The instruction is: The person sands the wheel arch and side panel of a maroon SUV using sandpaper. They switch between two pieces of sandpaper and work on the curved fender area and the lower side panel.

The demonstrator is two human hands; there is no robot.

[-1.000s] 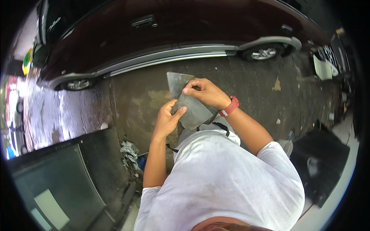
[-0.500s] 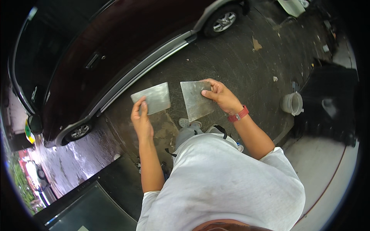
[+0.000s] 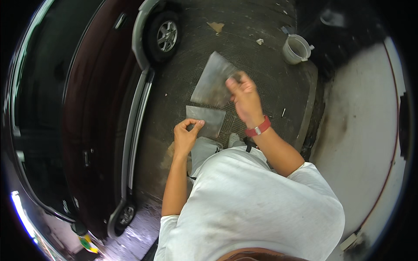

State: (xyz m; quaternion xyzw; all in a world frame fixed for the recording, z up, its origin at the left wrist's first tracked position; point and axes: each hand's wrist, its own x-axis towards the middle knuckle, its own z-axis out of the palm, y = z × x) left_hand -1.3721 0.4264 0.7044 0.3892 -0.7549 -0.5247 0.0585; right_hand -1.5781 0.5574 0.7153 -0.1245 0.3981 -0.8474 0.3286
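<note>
Between the thumb and fingers of my left hand (image 3: 188, 134) is a thin, flat grey plate (image 3: 208, 120), held low in front of my body. My right hand (image 3: 245, 96), with a red watch (image 3: 258, 127) on its wrist, grips a second, larger grey plate (image 3: 214, 81) by its right side. This larger plate is tilted and slightly blurred, as is the hand. It is higher in view than the other plate, and a narrow gap shows between their edges. Both plates look dull and smudged. My left fingertips are partly behind the smaller plate.
A dark red vehicle (image 3: 98, 113) stands along my left, its wheel (image 3: 167, 35) at the upper middle. A whitish bucket (image 3: 297, 49) sits on the dark textured floor (image 3: 270, 69) at the upper right. A pale wall (image 3: 357, 113) runs down the right side.
My view has swung to the right. The right-hand plate has risen and tilted; the left-hand plate has dropped and turned, losing its bright shine. Both hands keep their hold.
</note>
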